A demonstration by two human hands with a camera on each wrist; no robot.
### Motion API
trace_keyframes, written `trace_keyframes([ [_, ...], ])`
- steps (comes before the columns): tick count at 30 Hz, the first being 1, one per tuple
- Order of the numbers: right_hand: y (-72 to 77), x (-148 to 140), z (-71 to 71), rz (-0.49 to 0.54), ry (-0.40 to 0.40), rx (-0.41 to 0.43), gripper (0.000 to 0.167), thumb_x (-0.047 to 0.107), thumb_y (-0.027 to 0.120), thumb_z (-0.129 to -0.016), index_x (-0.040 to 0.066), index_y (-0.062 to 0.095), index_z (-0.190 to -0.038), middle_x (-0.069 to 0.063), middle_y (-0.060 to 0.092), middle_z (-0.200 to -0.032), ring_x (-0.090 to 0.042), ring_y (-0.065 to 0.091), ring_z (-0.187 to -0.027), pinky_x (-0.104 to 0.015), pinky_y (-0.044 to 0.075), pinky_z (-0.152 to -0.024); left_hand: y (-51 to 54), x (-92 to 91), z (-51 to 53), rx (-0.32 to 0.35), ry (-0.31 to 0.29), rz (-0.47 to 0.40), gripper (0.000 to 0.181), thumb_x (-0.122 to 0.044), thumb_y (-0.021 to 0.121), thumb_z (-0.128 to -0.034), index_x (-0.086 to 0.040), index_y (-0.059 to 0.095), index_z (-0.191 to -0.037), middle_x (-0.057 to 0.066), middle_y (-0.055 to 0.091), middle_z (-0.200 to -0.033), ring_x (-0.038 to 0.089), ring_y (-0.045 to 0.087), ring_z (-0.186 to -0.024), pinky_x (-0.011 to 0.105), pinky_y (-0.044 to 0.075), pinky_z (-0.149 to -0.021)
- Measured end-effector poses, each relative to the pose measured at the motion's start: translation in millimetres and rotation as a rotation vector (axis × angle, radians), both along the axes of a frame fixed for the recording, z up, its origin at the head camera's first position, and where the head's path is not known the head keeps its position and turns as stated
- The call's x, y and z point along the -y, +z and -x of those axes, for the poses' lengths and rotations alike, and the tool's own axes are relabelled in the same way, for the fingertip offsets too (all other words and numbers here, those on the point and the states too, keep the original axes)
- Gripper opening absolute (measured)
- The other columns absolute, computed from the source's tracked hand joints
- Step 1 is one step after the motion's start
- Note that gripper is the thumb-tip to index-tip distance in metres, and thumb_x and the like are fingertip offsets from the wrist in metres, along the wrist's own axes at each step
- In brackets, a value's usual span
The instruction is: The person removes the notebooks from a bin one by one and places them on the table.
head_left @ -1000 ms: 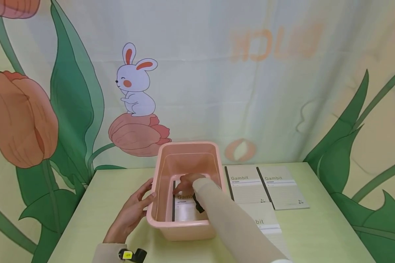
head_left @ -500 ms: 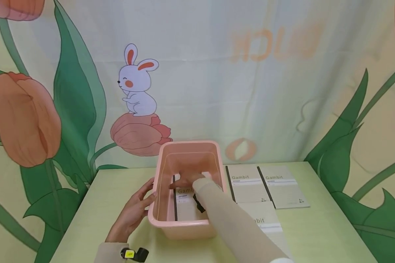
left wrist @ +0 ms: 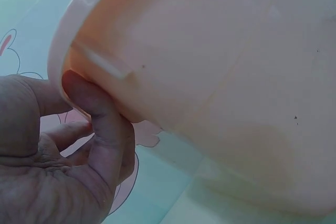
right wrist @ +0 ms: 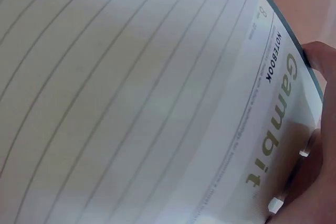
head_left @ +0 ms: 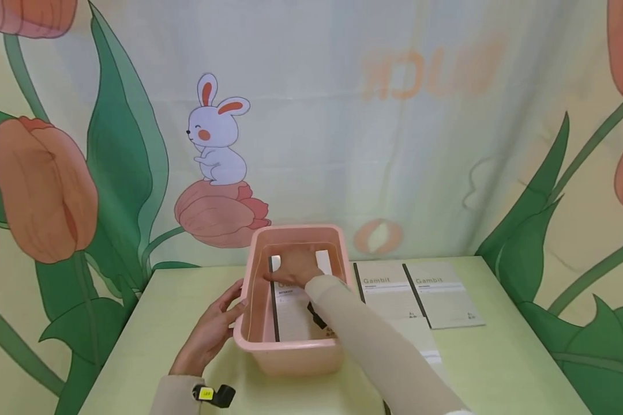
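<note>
A pink plastic bin (head_left: 296, 363) stands on the table. At its left side my left hand (head_left: 207, 331) grips the rim; in the left wrist view thumb and fingers curl round the bin's edge (left wrist: 63, 40). Inside the bin my right hand (head_left: 298, 266) holds a pale Gambit notebook (head_left: 293, 317) with a black spine by its far end. The notebook's far end is raised toward the bin's back wall. In the right wrist view, the thumb lies at the spine edge of the notebook (right wrist: 131, 93), and its cover looks bowed.
Two similar notebooks, one at the back (head_left: 386, 288) and one farther right (head_left: 449, 294), lie right of the bin. Another notebook (head_left: 423, 337) lies nearer, partly under my right sleeve. A curtain with a rabbit and tulips hangs behind the pale green table (head_left: 503, 357).
My right hand has taken hold of the notebook in the bin and raised it, moving up and toward the back. The left hand stays on the rim.
</note>
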State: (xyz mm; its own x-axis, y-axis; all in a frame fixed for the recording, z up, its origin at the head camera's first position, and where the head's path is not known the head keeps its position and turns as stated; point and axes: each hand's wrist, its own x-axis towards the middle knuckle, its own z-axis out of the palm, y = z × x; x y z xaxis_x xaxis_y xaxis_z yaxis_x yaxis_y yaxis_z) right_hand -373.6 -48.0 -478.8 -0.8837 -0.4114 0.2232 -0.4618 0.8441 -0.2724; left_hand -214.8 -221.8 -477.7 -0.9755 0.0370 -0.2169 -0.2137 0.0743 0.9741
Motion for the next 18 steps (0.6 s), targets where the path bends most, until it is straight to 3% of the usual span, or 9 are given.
trace_keyframes([
  [2, 10.8, 0, -0.3, -0.001, -0.003, -0.032, 0.056, 0.065, 0.067, -0.076, 0.034, 0.065, -0.122, 0.008, 0.070, -0.104, -0.012, 0.061, -0.101, -0.042, 0.048, -0.100, 0.0, 0.4, 0.2, 0.004, -0.005, 0.004, 0.060, -0.028, 0.054, -0.1010, -0.034, 0.029, -0.154, 0.007, 0.029, -0.159, 0.038, 0.041, -0.138, 0.055, 0.046, -0.104],
  [4, 24.2, -1, -0.5, -0.018, -0.018, -0.058, 0.056, 0.065, 0.062, -0.079, 0.030, 0.064, -0.122, 0.005, 0.071, -0.102, -0.013, 0.062, -0.098, -0.042, 0.048, -0.098, 0.2, 0.9, 0.6, 0.008, -0.005, 0.008, 0.060, -0.028, 0.055, -0.1008, -0.034, 0.028, -0.155, 0.007, 0.028, -0.159, 0.039, 0.040, -0.139, 0.054, 0.046, -0.104],
  [7, 48.5, 0, -2.2, -0.065, -0.024, -0.097, 0.054, 0.067, 0.054, -0.083, 0.024, 0.064, -0.114, 0.001, 0.069, -0.090, -0.018, 0.062, -0.090, -0.043, 0.045, -0.089, 1.5, 2.0, 1.1, 0.009, 0.001, 0.009, 0.061, -0.029, 0.055, -0.1003, -0.034, 0.028, -0.154, 0.007, 0.028, -0.159, 0.038, 0.040, -0.139, 0.053, 0.047, -0.104],
  [9, 66.0, -1, -5.8, -0.109, -0.028, -0.113, 0.056, 0.067, 0.048, -0.085, 0.019, 0.061, -0.109, -0.002, 0.067, -0.091, -0.021, 0.060, -0.089, -0.046, 0.041, -0.086, 2.3, 2.4, 0.7, 0.011, 0.002, 0.001, 0.060, -0.029, 0.055, -0.1004, -0.034, 0.028, -0.154, 0.007, 0.027, -0.159, 0.038, 0.040, -0.139, 0.052, 0.047, -0.104],
  [14, 106.8, -3, -15.8, -0.126, -0.011, -0.183, 0.058, 0.070, 0.044, -0.085, 0.019, 0.060, -0.107, 0.001, 0.063, -0.091, -0.019, 0.056, -0.087, -0.044, 0.039, -0.084, 2.7, 1.7, -1.2, 0.018, -0.008, -0.014, 0.060, -0.030, 0.054, -0.1009, -0.035, 0.027, -0.155, 0.007, 0.025, -0.160, 0.037, 0.040, -0.140, 0.051, 0.047, -0.105],
  [18, 137.6, -8, -23.8, -0.093, 0.004, -0.266, 0.054, 0.072, 0.047, -0.083, 0.019, 0.055, -0.093, 0.004, 0.055, -0.078, -0.016, 0.052, -0.077, -0.040, 0.038, -0.078, 2.3, 1.6, -1.9, 0.020, -0.012, -0.016, 0.061, -0.032, 0.054, -0.1008, -0.035, 0.027, -0.155, 0.006, 0.024, -0.161, 0.036, 0.040, -0.140, 0.049, 0.047, -0.106],
])
